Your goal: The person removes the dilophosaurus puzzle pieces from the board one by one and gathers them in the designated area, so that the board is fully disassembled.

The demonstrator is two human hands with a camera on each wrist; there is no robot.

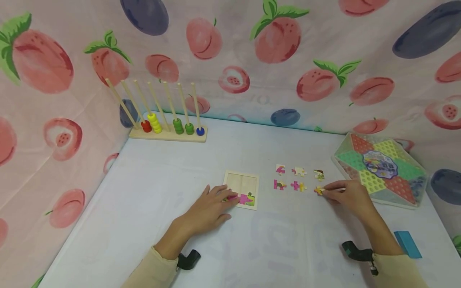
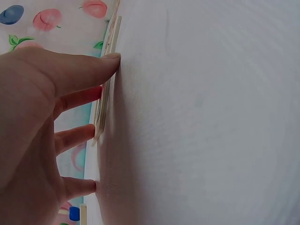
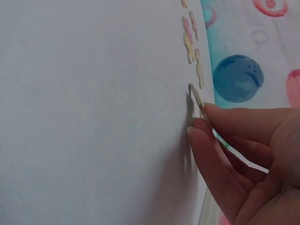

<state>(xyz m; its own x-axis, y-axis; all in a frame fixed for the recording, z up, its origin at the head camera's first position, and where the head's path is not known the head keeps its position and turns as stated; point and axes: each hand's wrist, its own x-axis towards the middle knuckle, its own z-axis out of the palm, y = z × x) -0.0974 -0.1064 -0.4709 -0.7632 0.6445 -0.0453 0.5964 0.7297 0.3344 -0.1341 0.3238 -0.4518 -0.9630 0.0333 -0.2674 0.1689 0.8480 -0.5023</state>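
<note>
My left hand (image 1: 210, 208) rests with spread fingers over the left side of a wooden puzzle tray (image 1: 240, 176). Some fingertips touch the tray, and in the left wrist view the thumb (image 2: 89, 70) lies at its edge. Pink and green puzzle pieces (image 1: 247, 199) sit in the tray's near row, partly hidden by the fingers. To the right, my right hand (image 1: 351, 197) pinches a yellow puzzle piece (image 1: 318, 191) between thumb and fingers. The right wrist view shows this piece (image 3: 196, 95) tilted, one edge at or just above the table. Several loose pieces (image 1: 299, 171) lie in two rows beside it.
A wooden bead stand (image 1: 167, 136) with upright pegs stands at the back left. A clear-lidded hexagonal game box (image 1: 379, 170) lies right of my right hand. Beside my right forearm is a blue block (image 1: 407, 244). Fruit-print cloth hangs behind the white table.
</note>
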